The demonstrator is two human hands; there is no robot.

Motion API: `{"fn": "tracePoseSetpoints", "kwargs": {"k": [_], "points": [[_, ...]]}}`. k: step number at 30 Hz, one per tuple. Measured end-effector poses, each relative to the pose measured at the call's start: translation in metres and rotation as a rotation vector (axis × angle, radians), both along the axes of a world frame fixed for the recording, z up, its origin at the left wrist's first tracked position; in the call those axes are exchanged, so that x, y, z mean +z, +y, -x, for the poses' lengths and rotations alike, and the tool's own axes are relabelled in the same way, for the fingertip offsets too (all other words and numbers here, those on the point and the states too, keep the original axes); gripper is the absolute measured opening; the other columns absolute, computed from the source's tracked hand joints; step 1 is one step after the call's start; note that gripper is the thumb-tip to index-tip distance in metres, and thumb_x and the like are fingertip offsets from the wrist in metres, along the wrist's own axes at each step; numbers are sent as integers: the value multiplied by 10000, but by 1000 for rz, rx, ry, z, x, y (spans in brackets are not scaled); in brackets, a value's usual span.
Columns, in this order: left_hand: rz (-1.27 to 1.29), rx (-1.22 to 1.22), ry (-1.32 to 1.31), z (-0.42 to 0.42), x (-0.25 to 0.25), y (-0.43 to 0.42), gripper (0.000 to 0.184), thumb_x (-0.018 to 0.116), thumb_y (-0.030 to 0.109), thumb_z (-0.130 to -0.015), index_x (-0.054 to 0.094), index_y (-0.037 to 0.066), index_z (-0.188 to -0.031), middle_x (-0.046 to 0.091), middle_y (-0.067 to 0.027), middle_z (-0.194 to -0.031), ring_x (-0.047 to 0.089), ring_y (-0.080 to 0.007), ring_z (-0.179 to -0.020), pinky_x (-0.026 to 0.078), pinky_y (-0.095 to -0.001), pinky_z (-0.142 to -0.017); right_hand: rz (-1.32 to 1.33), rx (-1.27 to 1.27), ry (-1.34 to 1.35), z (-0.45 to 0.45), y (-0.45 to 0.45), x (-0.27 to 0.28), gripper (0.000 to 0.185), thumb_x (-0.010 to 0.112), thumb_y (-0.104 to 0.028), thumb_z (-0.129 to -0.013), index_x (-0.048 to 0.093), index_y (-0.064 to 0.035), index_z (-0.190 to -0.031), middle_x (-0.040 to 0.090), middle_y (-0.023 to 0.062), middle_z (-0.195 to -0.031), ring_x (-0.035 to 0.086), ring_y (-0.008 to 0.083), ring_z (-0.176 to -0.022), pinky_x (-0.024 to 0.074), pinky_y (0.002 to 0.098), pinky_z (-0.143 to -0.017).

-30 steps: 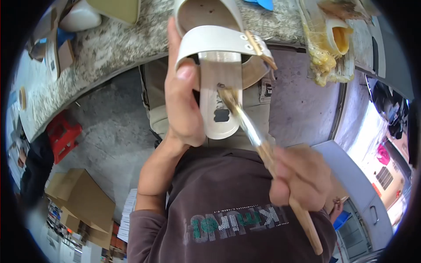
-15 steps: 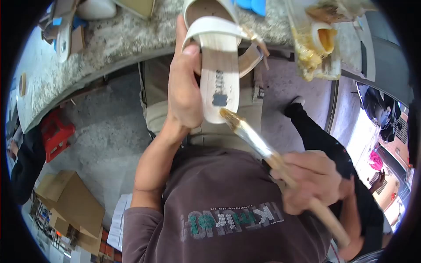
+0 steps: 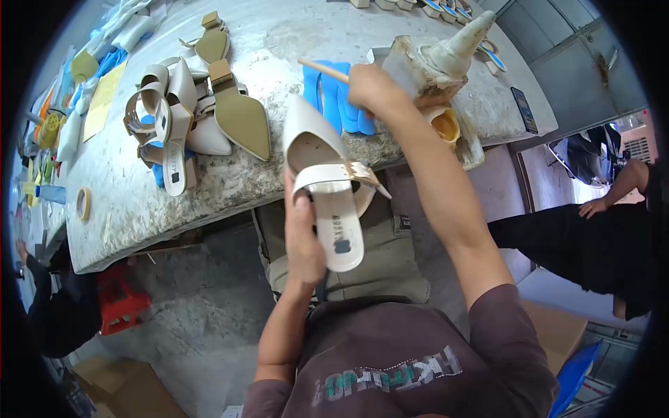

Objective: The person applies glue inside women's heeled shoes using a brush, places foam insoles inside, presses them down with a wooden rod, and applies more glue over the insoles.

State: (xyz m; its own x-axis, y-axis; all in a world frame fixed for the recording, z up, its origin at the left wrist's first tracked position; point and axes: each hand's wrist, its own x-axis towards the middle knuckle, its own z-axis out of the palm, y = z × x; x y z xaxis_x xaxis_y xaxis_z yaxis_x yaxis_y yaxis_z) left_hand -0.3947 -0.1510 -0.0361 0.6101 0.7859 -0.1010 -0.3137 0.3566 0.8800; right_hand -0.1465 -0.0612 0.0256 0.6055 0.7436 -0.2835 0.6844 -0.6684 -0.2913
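Mottled, stained tabletop [image 3: 150, 212] | left fingers [image 3: 301, 210] gripping smooth, pointed-toe cream shoe [image 3: 333, 200] | right fingers [image 3: 358, 85] clasping slim wooden handle [image 3: 323, 69]

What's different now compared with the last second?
The right hand has carried the brush away from the shoe and forward over the table, by the blue pieces; its bristles are now hidden. The view takes in more table. Nothing was let go: the left hand still holds the shoe, heel end toward the body.
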Motion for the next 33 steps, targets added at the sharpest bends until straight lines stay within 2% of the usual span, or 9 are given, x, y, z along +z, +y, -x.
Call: {"fn": "tracePoseSetpoints", "kwargs": {"k": [3,8,12,19,20,22,24,30,33], "points": [[-41,37,106,-18,-42,3,555,215,425,-1046,452,-9,-1296,669,-190,-1008,699,-256,-737,592,-353,-635,-106,35,-246,1,7,-30,282,567,-76,-794,707,4,-1025,704,224,-928,694,345,-932,556,458,-812],[268,-89,124,-7,-21,9,656,203,508,-1038,496,-20,-1292,659,-165,-1083,695,-250,-850,575,-379,-760,-463,130,-526,-23,-12,-24,253,611,-43,-668,687,38,-895,689,229,-835,697,312,-838,547,441,-725],[290,-305,62,9,-15,17,687,236,542,-1030,399,-2,-1416,552,-160,-1305,568,-219,-1157,447,-384,-984,-900,616,265,18,-113,65,166,683,-110,-793,633,32,-863,619,74,-665,651,146,-704,514,310,-513],[311,-401,-32,19,-16,23,563,528,264,-927,372,44,-1421,556,-75,-1211,556,-125,-1038,479,-287,-858,-597,-22,540,113,-148,1,259,762,26,-684,634,-35,-900,614,74,-676,627,123,-577,469,285,-470],[252,-347,-67,18,-23,22,478,523,180,-912,443,-76,-1308,626,-183,-1134,662,-261,-990,544,-393,-888,-614,35,452,112,-145,-6,236,771,10,-699,611,-25,-868,629,57,-678,621,113,-577,459,269,-469],[205,-453,6,23,-20,26,629,607,105,-787,410,-1,-1374,561,-61,-1140,560,-128,-985,463,-281,-835,-648,141,272,112,-140,-10,238,788,-22,-728,564,-3,-804,659,24,-683,610,93,-576,441,237,-468],[160,-456,26,23,-26,26,572,625,60,-761,451,-51,-1295,612,-110,-1084,630,-190,-967,511,-336,-863,-702,142,247,122,-143,3,202,716,-17,-746,591,-7,-904,632,181,-722,661,273,-633,490,357,-574],[156,-462,33,26,-24,27,679,675,8,-682,444,-30,-1320,597,-74,-1056,597,-146,-956,483,-306,-861,-681,210,169,122,-143,-8,237,723,-6,-733,597,-1,-933,616,196,-696,662,296,-635,491,352,-561],[149,-489,35,24,-23,27,747,688,8,-671,420,-5,-1368,578,-66,-1089,572,-138,-1005,462,-306,-893,-738,229,81,121,-144,-29,199,787,-21,-726,624,-2,-839,681,66,-759,650,146,-643,496,260,-554]]}}
